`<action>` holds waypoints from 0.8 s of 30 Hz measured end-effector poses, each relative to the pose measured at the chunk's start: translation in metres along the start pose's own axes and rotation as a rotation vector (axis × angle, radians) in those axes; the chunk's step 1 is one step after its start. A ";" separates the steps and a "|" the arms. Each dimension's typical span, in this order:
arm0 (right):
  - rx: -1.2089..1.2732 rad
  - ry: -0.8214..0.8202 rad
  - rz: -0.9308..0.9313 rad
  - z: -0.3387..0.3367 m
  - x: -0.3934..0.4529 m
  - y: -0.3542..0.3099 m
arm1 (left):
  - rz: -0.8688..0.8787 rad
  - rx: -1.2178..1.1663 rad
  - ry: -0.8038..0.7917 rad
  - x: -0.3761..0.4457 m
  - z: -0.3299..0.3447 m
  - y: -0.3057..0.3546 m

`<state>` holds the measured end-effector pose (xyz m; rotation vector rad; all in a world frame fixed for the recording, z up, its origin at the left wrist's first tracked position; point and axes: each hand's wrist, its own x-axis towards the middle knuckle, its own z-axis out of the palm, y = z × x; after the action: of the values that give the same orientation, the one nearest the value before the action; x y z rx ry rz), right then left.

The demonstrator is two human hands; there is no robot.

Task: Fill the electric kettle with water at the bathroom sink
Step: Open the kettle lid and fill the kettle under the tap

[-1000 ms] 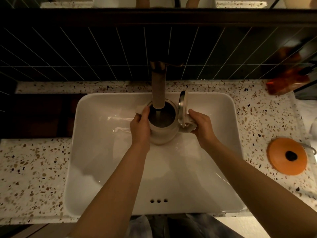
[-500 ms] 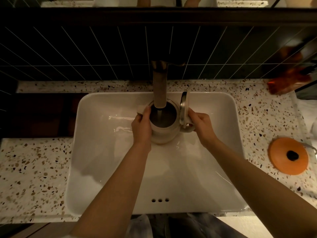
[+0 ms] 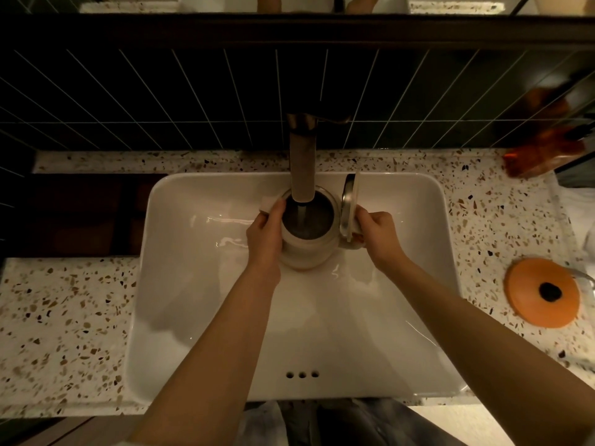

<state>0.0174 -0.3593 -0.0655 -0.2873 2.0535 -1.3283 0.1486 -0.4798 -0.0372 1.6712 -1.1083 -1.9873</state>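
Observation:
A pale electric kettle stands upright inside the white rectangular sink, directly under the tall faucet spout. Its hinged lid is flipped open to the right. A thin stream of water falls from the spout into the dark inside of the kettle. My left hand wraps the kettle's left side near the pouring lip. My right hand grips the handle on the right, just behind the open lid.
Speckled terrazzo counter surrounds the sink. An orange round disc with a dark centre lies on the counter at right. An orange-red object sits at the back right. Dark tiled wall rises behind the faucet.
Kettle and both hands have shifted slightly toward the back of the sink. The lid now stands more edge-on. Water keeps running into the kettle.

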 end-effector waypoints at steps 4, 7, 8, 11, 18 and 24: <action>-0.050 -0.010 0.035 0.002 0.004 -0.005 | -0.027 -0.001 -0.022 0.002 -0.003 0.003; -0.082 -0.027 0.038 0.001 0.004 -0.008 | -0.039 0.029 -0.037 0.003 -0.006 0.006; -0.086 -0.022 0.039 0.001 0.004 -0.007 | -0.042 0.037 -0.043 0.003 -0.007 0.006; -0.089 0.006 0.023 0.002 0.004 -0.006 | -0.038 0.040 -0.056 0.004 -0.010 0.007; -0.104 0.025 0.018 0.004 0.005 -0.006 | -0.019 0.047 -0.067 0.006 -0.012 0.007; -0.092 0.025 0.005 0.005 0.004 -0.004 | -0.012 0.051 -0.076 0.009 -0.014 0.005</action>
<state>0.0165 -0.3669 -0.0652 -0.3074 2.1391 -1.2419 0.1578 -0.4939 -0.0396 1.6433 -1.1874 -2.0617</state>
